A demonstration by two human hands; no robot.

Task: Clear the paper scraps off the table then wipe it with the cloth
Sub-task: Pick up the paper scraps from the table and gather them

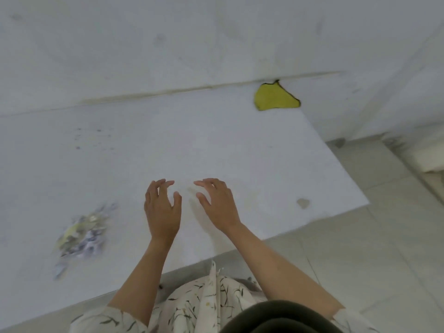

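Note:
A blurred heap of paper scraps [83, 234], yellow, white and purple, lies on the white table [216, 145] at the near left. The yellow cloth [275, 98] with a dark edge sits crumpled at the table's far right corner against the wall. My left hand [162, 210] and my right hand [219, 204] hover side by side over the table's near middle, fingers loosely bent and spread, holding nothing. The scrap heap is to the left of my left hand, apart from it.
A grey stain [303, 203] marks the table near its right edge. Small dark specks [96, 138] dot the far left of the top. The wall [192, 39] runs behind the table. Tiled floor [384, 236] lies to the right.

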